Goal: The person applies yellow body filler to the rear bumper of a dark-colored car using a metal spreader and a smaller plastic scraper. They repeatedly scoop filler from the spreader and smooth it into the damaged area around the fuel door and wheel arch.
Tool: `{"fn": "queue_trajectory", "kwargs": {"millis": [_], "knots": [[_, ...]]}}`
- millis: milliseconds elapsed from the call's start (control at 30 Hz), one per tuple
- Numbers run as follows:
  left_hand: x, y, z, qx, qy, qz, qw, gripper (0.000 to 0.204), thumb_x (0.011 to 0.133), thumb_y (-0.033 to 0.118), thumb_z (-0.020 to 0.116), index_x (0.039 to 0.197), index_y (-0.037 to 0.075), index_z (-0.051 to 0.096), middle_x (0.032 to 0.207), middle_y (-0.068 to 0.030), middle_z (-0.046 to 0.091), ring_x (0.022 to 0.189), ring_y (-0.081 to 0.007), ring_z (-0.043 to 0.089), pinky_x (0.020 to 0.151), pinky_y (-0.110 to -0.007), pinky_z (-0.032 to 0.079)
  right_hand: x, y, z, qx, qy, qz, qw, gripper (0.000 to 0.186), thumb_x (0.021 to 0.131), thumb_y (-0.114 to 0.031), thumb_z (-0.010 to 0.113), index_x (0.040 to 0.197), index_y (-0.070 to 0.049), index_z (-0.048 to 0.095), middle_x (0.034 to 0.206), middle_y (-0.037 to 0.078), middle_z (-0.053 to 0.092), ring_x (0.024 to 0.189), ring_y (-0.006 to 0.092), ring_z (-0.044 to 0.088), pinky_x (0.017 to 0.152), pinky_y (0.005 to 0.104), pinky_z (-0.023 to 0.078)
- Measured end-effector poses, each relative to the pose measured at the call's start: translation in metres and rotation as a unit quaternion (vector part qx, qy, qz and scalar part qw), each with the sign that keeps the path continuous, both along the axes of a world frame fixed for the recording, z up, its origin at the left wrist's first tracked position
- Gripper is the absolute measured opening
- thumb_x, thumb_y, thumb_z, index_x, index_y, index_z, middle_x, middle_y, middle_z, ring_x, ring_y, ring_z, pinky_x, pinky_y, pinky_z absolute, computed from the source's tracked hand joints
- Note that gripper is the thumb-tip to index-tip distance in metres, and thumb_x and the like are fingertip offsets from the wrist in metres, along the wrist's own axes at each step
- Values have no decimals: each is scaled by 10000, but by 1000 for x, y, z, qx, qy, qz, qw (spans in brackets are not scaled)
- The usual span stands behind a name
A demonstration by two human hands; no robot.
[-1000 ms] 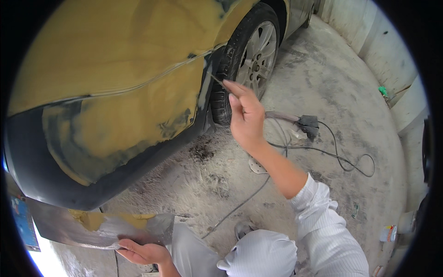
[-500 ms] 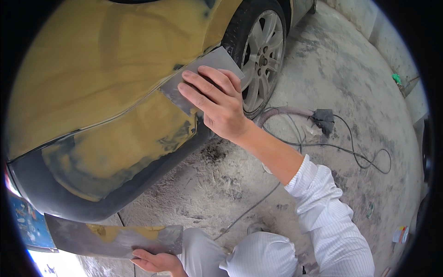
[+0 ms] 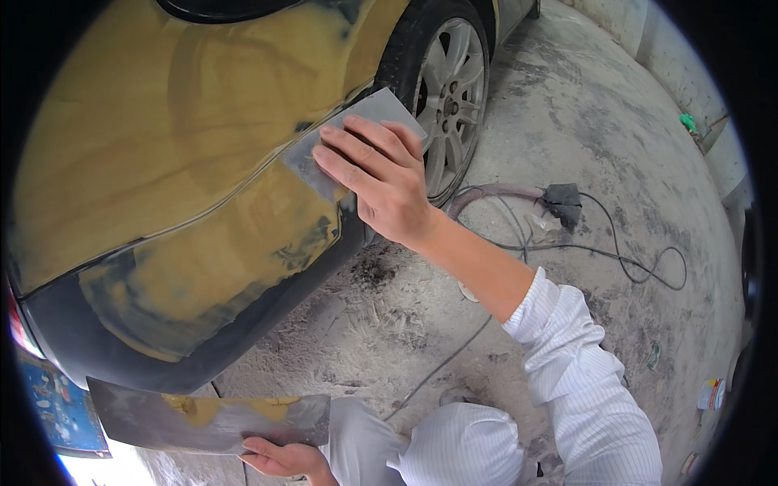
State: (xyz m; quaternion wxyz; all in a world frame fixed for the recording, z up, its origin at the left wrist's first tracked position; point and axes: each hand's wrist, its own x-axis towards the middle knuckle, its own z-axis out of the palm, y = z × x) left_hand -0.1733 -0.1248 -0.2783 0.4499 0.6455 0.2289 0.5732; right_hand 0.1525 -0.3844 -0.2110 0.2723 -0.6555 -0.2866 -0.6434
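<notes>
My right hand [image 3: 381,174] is closed on a thin grey putty spreader [image 3: 312,158], its fingers laid flat along the sheet. That spreader meets the car body [image 3: 235,81] at the seam beside the wheel arch. Yellow-tan filler coats the panel above the seam, and a tan filler patch [image 3: 198,271] covers part of the dark bumper [image 3: 219,348] below. Low on the left, my left hand [image 3: 279,460] grips a long grey metal sheet [image 3: 203,437] by its right end. Dabs of yellow filler [image 3: 198,407] lie on its upper side.
A car wheel [image 3: 450,101] stands just beyond my right hand. On the dusty concrete floor [image 3: 389,324] lie a hose [image 3: 494,192], a dark block [image 3: 562,205] and a looped black cable [image 3: 624,259]. A small can [image 3: 711,394] is at the far right, a blue surface [image 3: 61,405] at the lower left.
The view has shifted slightly, so the car sits a little lower and further left. Both hands keep their holds; the right hand and spreader have moved slightly relative to the car.
</notes>
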Motion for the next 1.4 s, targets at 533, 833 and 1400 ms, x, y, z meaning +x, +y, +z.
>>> {"fn": "queue_trajectory", "kwargs": {"millis": [533, 833, 1400], "knots": [[4, -5, -2, 4, -5, -1, 1000, 496, 1238, 359, 542, 1400, -107, 599, 1387, -211, 657, 1205, -259, 641, 1082, -395, 534, 10, -19, 4, -27, 1, 14, 1000, 319, 991, -45, 733, 1283, -118, 838, 1367, 36, 815, 1309, 240, 737, 1077, 411, 497], [12, -8, -5, 5, 6, -1, 1000, 491, 1239, 351, 541, 1393, -112, 599, 1374, -216, 654, 1199, -255, 637, 1080, -391, 535, -12, -19, -11, -43, 34, 30, 998, 335, 963, -26, 732, 1268, -116, 836, 1364, 25, 813, 1306, 234, 736, 1079, 407, 494], [10, 5, -11, 29, 12, -28, 999, 515, 1240, 377, 543, 1407, -108, 586, 1396, -228, 655, 1217, -253, 649, 1078, -395, 552, -27, 12, -103, -90, 79, 61, 991, 351, 1030, -48, 692, 1316, -163, 860, 1426, 24, 808, 1387, 197, 712, 1186, 392, 467]]}}
